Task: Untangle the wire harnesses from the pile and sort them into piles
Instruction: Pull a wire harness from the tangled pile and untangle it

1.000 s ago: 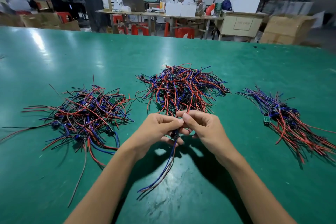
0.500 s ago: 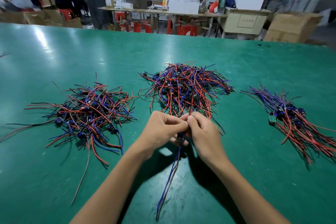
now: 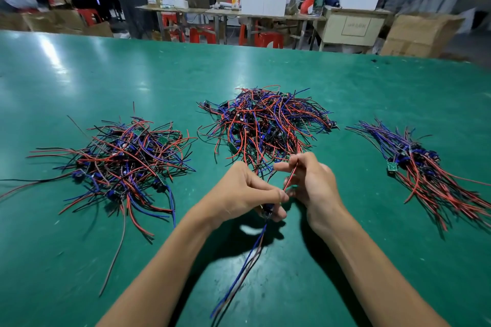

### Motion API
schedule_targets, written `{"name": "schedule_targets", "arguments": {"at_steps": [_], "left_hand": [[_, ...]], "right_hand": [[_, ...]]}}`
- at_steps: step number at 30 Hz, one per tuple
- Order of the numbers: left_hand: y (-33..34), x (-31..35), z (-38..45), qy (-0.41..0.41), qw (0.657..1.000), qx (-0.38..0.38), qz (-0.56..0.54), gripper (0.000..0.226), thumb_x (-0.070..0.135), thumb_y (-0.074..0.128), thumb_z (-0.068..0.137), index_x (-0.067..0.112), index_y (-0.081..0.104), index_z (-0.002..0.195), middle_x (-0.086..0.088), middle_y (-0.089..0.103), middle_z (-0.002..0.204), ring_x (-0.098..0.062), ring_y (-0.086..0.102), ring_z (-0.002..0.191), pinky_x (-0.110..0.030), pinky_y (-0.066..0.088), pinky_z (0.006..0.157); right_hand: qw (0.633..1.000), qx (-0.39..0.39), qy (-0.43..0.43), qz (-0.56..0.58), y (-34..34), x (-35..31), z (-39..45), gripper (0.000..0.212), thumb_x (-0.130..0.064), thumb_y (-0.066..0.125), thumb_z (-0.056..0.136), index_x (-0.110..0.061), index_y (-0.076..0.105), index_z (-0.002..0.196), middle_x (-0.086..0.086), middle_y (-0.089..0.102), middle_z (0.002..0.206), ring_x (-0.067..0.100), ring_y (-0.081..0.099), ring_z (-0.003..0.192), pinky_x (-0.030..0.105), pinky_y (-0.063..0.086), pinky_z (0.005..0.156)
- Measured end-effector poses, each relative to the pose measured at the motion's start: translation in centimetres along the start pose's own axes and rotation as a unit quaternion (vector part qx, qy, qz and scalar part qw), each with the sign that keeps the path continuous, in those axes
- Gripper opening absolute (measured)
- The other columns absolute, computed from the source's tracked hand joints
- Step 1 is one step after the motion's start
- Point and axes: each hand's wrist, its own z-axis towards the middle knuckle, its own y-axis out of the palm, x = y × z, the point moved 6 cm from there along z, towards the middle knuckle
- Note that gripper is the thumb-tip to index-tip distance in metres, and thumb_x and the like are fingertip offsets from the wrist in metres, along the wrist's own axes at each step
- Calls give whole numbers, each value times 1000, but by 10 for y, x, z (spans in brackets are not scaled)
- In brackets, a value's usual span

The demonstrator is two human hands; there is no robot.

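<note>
**Figure: One harness held between two hands, three heaps beyond**

Nearest me, at 6 o'clock, the blue and dark tails of a single harness (image 3: 240, 268) hang down over the green table (image 3: 79, 74), clear of every heap. I judge I hold it there so that it cannot snag again.

Just above, my left hand (image 3: 244, 194) pinches the harness at its small dark body, fingers curled round it. My right hand (image 3: 312, 183), touching the left at the fingertips, grasps the red wire (image 3: 291, 178) of the same harness, with the forefinger stretched out. The two grips appear set to draw the wires straight; whether any strand remains caught in the heap behind, I cannot tell.

At 12 o'clock, just beyond my hands, lies the middle heap (image 3: 263, 125), a dense knot of red, blue and black wires; this looks like the unsorted stock. At 10 o'clock lies the left heap (image 3: 122, 156), loose and spreading. At 2 o'clock, well apart, the right heap (image 3: 425, 167) has its wires lying roughly parallel, blue ends far, red ends near, which suggests sorted pieces laid down in order.

Beyond the table's far edge stand workbenches, red stools (image 3: 199, 34) and cardboard boxes (image 3: 417, 34), with seated people.
</note>
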Motion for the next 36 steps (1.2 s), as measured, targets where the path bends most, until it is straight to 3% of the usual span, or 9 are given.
{"name": "schedule_targets", "arguments": {"at_steps": [6, 13, 17, 20, 23, 25, 27, 30, 36], "left_hand": [[6, 1, -2, 10, 999, -20, 32, 17, 0, 72, 87, -6, 78, 72, -8, 75, 65, -5, 62, 54, -17, 52, 61], [13, 0, -4, 7, 995, -62, 82, 16, 11, 76, 86, 3, 81, 73, -1, 76, 67, -2, 60, 58, -17, 50, 66], [4, 1, -2, 2, 999, -8, 50, 10, 16, 77, 86, 11, 83, 79, -18, 76, 74, -16, 53, 62, -29, 46, 61], [-13, 3, -1, -3, 994, 73, -75, 12, 20, 73, 90, 13, 83, 90, -10, 78, 84, -12, 58, 59, -23, 47, 53], [-29, 8, -2, 0, 972, 145, -182, 19, 28, 73, 84, 13, 83, 91, -1, 74, 79, -10, 64, 58, -18, 47, 47], [-38, 9, -3, 3, 956, 195, -221, 19, 29, 73, 82, 13, 82, 87, 2, 73, 76, -7, 65, 57, -15, 46, 46], [-44, 7, -4, 9, 941, 237, -242, 15, 24, 72, 87, 11, 79, 90, 2, 73, 74, -6, 66, 56, -14, 45, 45], [-48, 7, -6, 26, 928, 274, -250, 11, 19, 72, 89, 10, 74, 93, -3, 75, 77, -11, 70, 60, -16, 48, 47], [-48, 10, -7, 65, 925, 280, -248, 20, 13, 74, 87, 14, 63, 104, -6, 78, 84, -19, 76, 71, -20, 53, 51]], "right_hand": [[998, 68, -12, 0, -4, 5, 1, 21, -23, 45, 94, -18, 55, 76, 1, 74, 66, 11, 40, 34, 17, 35, 36], [978, 177, -66, -86, -17, 3, 1, 27, -27, 44, 90, -19, 58, 68, -1, 71, 59, 18, 44, 41, 20, 34, 38], [998, 54, -27, 17, -10, 2, 5, 33, -30, 40, 103, -16, 67, 90, 6, 72, 65, 15, 45, 37, 20, 38, 36], [998, -16, -6, 62, -9, -2, 9, 45, -43, 31, 108, -19, 68, 108, 7, 77, 80, 13, 51, 40, 22, 46, 39], [988, -72, -103, -92, -2, -9, 4, 13, -21, 57, 101, -21, 66, 110, 2, 77, 80, 12, 55, 47, 23, 49, 45], [944, -158, -182, -223, 12, -9, -5, 19, -11, 71, 93, -24, 69, 106, -1, 75, 78, 14, 61, 56, 28, 54, 55], [920, -216, -209, -250, 25, -5, -15, 22, -15, 81, 86, -25, 71, 103, 2, 75, 84, 13, 66, 66, 26, 54, 62], [944, -211, -208, -143, 32, -7, -22, 14, -22, 81, 86, -24, 75, 98, 10, 75, 84, 12, 69, 75, 22, 52, 62], [967, -141, -204, -60, 22, -16, -22, 10, -22, 69, 95, -13, 73, 96, 4, 75, 75, 0, 63, 56, 13, 44, 50]]}}
